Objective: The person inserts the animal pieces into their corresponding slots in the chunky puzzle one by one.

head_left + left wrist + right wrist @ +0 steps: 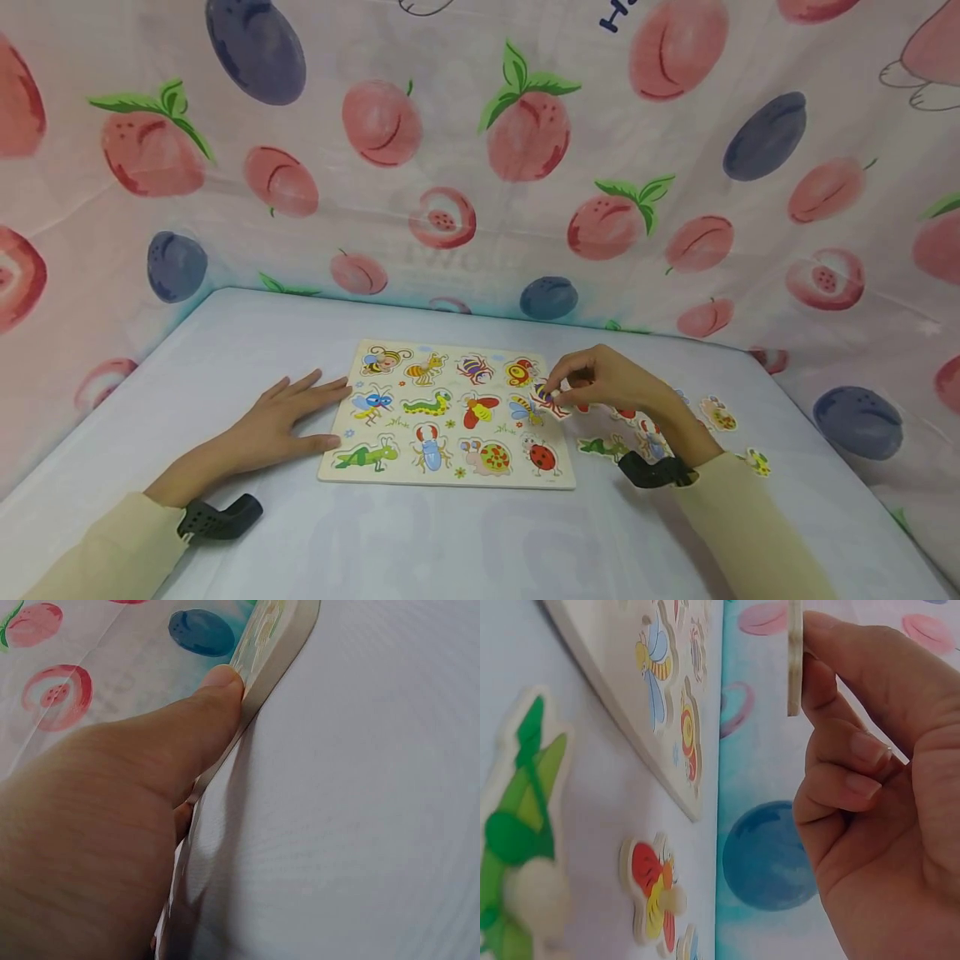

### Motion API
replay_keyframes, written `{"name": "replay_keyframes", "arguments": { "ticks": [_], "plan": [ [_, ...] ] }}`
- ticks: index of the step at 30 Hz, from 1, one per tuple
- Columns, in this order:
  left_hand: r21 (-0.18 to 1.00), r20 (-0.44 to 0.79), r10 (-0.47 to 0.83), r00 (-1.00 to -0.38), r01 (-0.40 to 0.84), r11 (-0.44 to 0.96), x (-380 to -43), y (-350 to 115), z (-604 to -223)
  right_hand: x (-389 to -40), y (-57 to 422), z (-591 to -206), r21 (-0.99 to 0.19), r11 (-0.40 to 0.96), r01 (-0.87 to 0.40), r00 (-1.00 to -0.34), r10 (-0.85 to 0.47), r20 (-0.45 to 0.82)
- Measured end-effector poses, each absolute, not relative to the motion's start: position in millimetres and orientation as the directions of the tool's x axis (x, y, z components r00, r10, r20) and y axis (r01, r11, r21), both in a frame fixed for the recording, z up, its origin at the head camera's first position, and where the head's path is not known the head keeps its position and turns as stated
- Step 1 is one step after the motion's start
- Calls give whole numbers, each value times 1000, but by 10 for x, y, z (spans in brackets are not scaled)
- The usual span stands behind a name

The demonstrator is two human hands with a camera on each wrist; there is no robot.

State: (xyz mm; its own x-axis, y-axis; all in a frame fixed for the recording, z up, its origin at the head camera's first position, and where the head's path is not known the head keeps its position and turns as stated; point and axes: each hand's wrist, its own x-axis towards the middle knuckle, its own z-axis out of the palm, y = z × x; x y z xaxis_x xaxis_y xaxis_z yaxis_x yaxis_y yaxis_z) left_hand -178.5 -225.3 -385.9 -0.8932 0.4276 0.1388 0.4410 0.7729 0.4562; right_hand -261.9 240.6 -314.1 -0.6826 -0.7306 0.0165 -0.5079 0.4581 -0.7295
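Spider piece [551, 407]: hovering over the right edge of puzzle board [405, 477].
Right hand [611, 379] is pinching it, fingers pointing leftward; left hand [272, 422] is spreading fingers wide, thumb touching the board's left edge.

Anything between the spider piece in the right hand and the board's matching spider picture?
Nothing visible. The right hand holds the spider piece at the board's right side; the spider picture is uncovered, only printed board between. The left hand rests at the opposite edge, clear.
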Motion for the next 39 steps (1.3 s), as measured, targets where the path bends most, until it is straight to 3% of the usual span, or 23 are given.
{"name": "replay_keyframes", "arguments": {
  "ticks": [28,39],
  "plan": [
    [473,148,439,-886,454,755,-1762,-2253,-3827,-2997,1806,-3170,-682,561,-469,-744,-667,-36],
    [469,150,441,-885,456,756,-1778,-2251,-3848,-3081,1637,-3216,-703,540,-464,-737,-675,-32]
  ]
}}
